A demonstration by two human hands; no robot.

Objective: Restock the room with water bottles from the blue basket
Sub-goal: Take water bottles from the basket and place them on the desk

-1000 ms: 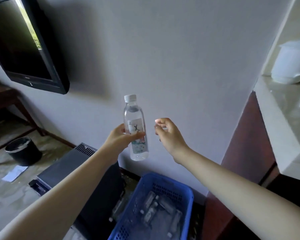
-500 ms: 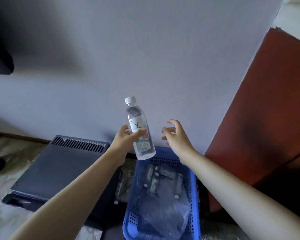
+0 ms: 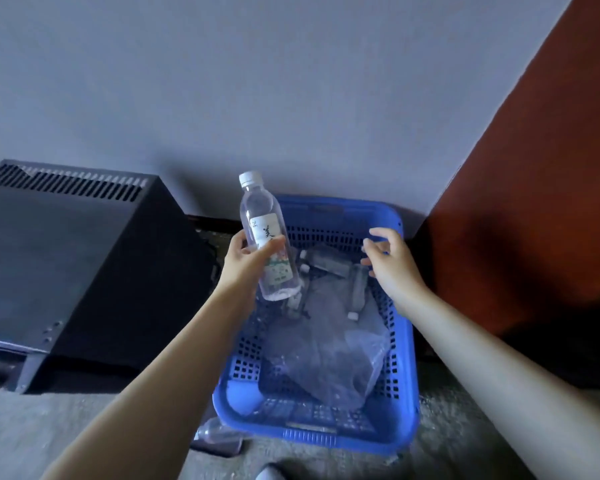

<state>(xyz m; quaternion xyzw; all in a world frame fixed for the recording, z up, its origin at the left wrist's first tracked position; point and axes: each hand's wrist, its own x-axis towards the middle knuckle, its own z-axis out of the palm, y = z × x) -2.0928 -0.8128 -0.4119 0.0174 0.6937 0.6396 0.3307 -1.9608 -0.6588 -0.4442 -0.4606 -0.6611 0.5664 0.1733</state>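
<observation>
With our left hand clamped on one bottle, we should lower our right hand, fingers apart, straight onto another in the basket.

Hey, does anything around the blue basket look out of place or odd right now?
Yes: one bottle lies on its side on the floor outside the blue basket, at its near left corner. Loose clear plastic wrap is crumpled inside over the remaining bottles.
</observation>
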